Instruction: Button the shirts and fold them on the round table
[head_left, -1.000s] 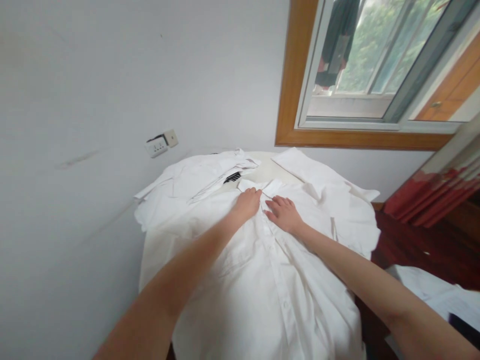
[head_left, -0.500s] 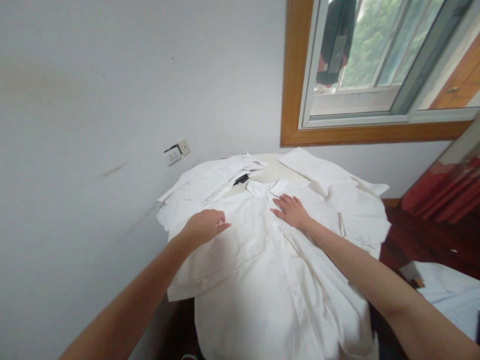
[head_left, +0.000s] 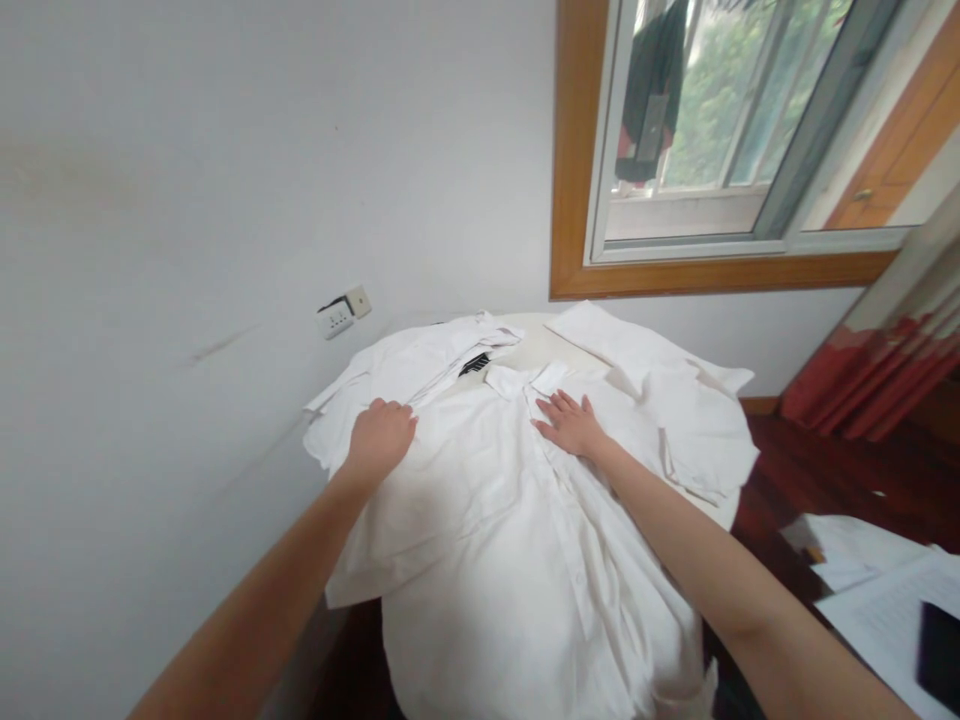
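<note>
A white button-up shirt [head_left: 495, 580] lies front side up over a round table [head_left: 551, 347], its collar toward the wall and its lower part hanging over the near edge. My left hand [head_left: 381, 438] is on the shirt's left shoulder area, fingers curled down onto the cloth. My right hand [head_left: 573, 426] rests flat just below the collar, beside the button placket, with its fingers spread. Behind my left hand lies a layered pile of white cloth [head_left: 427, 355]. More white cloth [head_left: 675, 400] is spread at the right.
A small black striped piece [head_left: 474, 364] shows between the cloths. The wall with a power socket [head_left: 334, 319] borders the table on the left. A wood-framed window [head_left: 568, 200] is behind. Papers [head_left: 885, 600] and a dark flat object [head_left: 939, 650] are at lower right, near a red curtain [head_left: 862, 370].
My left hand has moved left and slightly away from me, from above the shirt's chest to its shoulder, and its fingers have closed. My right hand stays on the shirt. The view has shifted slightly right.
</note>
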